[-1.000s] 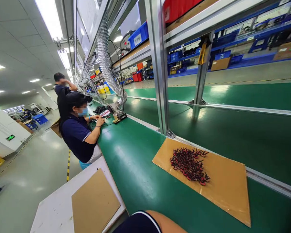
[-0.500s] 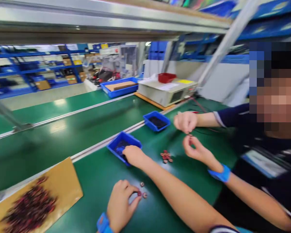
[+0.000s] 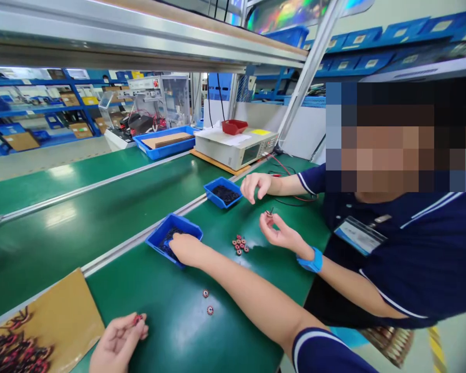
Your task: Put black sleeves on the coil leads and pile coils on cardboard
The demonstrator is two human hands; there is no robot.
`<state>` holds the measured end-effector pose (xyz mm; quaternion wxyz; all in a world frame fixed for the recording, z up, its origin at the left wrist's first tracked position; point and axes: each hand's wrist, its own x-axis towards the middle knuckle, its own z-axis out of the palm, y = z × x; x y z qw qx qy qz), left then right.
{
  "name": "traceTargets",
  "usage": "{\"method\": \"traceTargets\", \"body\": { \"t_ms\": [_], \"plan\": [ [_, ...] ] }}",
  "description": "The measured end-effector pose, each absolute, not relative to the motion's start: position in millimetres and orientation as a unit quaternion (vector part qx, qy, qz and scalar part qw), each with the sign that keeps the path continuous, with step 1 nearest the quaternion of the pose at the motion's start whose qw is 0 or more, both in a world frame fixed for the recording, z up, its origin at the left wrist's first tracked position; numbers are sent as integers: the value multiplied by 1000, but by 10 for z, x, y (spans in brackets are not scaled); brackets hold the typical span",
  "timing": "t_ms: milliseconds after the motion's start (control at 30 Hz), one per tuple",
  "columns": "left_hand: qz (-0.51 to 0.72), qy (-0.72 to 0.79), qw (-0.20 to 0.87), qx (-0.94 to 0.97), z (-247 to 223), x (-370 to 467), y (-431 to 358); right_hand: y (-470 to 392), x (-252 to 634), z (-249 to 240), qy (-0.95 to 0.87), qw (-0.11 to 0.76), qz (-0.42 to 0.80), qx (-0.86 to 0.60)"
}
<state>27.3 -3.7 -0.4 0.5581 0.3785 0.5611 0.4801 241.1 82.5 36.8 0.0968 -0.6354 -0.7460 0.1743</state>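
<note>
My left hand (image 3: 120,339) is closed at the lower left, palm turned up. Thumb and fingers pinch a small red-and-copper wound ring coil (image 3: 138,319). My right hand (image 3: 188,248) reaches into the nearer blue bin (image 3: 196,230), which holds small black pieces (image 3: 166,241). Its fingertips are down among those pieces and mostly hidden, so their grip does not show. Two similar ring coils (image 3: 210,310) lie apart on the green tabletop, between my left hand and my right forearm. Left of my left hand, a heap of red-and-black leaded coils (image 3: 17,352) rests on brown sheet material (image 3: 68,305).
A co-worker on the right holds a small part in one hand (image 3: 281,233); the other hand (image 3: 256,186) hovers nearby. Close to them lie a cluster of ring coils (image 3: 239,244) and a second blue bin (image 3: 222,204). A bench instrument (image 3: 225,147) stands behind, under an overhead metal beam (image 3: 140,49).
My left hand has lifted one coil off the tabletop and moved left with it, turning palm up. My right hand stays in the bin. The co-worker's hands have separated. The view has shifted right.
</note>
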Motion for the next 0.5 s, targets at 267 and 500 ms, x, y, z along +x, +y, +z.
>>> {"method": "traceTargets", "body": {
  "t_ms": [267, 500],
  "plan": [
    [416, 536, 671, 299, 22, 349, 68, 710, 2503, 342, -730, 228, 144, -628],
    [391, 527, 717, 236, -75, 275, 144, 381, 2270, 421, -690, 436, 164, -554]
  ]
}}
